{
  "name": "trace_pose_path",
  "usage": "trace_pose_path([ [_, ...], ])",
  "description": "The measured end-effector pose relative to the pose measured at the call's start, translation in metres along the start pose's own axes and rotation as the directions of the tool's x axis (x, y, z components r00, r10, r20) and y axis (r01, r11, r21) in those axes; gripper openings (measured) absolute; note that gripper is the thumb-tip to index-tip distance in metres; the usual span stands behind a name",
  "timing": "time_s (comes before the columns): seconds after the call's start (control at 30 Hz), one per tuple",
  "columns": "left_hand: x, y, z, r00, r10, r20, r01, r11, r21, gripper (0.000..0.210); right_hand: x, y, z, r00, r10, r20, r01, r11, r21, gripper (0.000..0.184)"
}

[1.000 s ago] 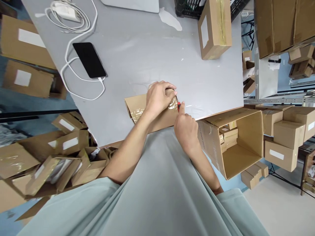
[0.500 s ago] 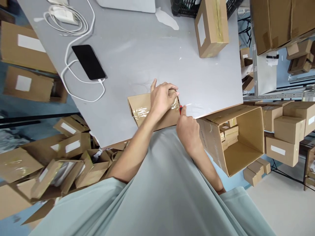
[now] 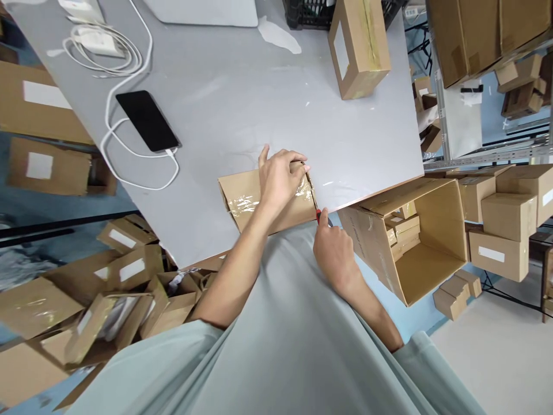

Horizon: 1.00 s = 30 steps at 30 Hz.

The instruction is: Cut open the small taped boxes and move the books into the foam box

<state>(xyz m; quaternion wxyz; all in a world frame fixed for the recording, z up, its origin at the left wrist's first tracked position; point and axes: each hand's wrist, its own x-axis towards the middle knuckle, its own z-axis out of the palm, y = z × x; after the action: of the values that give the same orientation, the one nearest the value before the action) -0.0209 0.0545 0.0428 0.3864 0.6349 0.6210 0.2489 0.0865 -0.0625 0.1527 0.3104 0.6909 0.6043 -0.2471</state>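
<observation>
A small cardboard box point(image 3: 242, 202) with shiny clear tape lies at the table's near edge, against my shirt. My left hand point(image 3: 280, 177) rests on top of it, its fingers curled over the far right corner and holding it down. In my right hand point(image 3: 334, 251) is a red and black utility knife point(image 3: 318, 215), mostly hidden in the grip, with the index finger laid along it. Its tip is at the box's right end, near the lower right corner; the blade cannot be made out.
A phone point(image 3: 149, 121) on a white cable point(image 3: 149, 187) lies to the left. A taller taped carton point(image 3: 360, 52) stands at the back right, by a black crate point(image 3: 307, 16). Beside the table's right edge is a large open box point(image 3: 401, 242) with small cartons inside. Opened boxes point(image 3: 125, 259) crowd the lower left.
My right hand with the knife has moved toward me along the box's right end. My left hand keeps its hold on the box. The view has shifted slightly.
</observation>
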Motion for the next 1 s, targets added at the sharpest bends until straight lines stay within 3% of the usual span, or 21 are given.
trace_pose_path([
  [0.2, -0.007, 0.005, -0.009, 1.000, 0.018, -0.009, -0.019, 1.000, -0.011, 0.026, -0.023, 0.016, -0.005, 1.000, -0.009, 0.013, 0.008, 0.996, 0.084, 0.063],
  [0.33, -0.046, -0.003, -0.036, 0.987, -0.027, -0.161, 0.033, 0.999, 0.038, 0.042, -0.040, 0.042, -0.013, 0.989, 0.044, -0.141, -0.006, 0.967, 0.253, 0.060],
  [0.43, -0.079, -0.023, -0.046, 0.952, -0.117, -0.283, 0.156, 0.981, 0.119, 0.063, -0.016, 0.065, -0.001, 0.943, 0.168, -0.287, -0.045, 0.919, 0.393, 0.049],
  [0.53, -0.100, -0.051, -0.045, 0.939, -0.171, -0.300, 0.227, 0.960, 0.163, 0.076, 0.040, 0.081, 0.024, 0.924, 0.222, -0.311, -0.040, 0.866, 0.498, 0.041],
  [0.6, -0.106, -0.068, -0.047, 0.938, -0.189, -0.292, 0.243, 0.957, 0.161, 0.078, 0.081, 0.087, 0.043, 0.926, 0.201, -0.320, 0.046, 0.781, 0.623, 0.037],
  [0.67, -0.110, -0.085, -0.056, 0.934, -0.202, -0.294, 0.251, 0.958, 0.140, 0.076, 0.116, 0.085, 0.060, 0.951, 0.152, -0.269, 0.131, 0.590, 0.797, 0.039],
  [0.77, -0.117, -0.112, -0.079, 0.925, -0.221, -0.308, 0.259, 0.962, 0.087, 0.074, 0.152, 0.070, 0.082, 0.980, 0.083, -0.180, 0.139, 0.358, 0.923, 0.041],
  [0.87, -0.129, -0.143, -0.102, 0.891, -0.271, -0.365, 0.315, 0.947, 0.068, 0.074, 0.166, 0.043, 0.098, 0.991, -0.008, -0.135, 0.133, 0.234, 0.963, 0.044],
  [1.0, -0.144, -0.173, -0.113, 0.779, -0.412, -0.474, 0.501, 0.862, 0.074, 0.064, 0.164, 0.017, 0.109, 0.977, -0.143, -0.158, 0.182, 0.174, 0.968, 0.048],
])
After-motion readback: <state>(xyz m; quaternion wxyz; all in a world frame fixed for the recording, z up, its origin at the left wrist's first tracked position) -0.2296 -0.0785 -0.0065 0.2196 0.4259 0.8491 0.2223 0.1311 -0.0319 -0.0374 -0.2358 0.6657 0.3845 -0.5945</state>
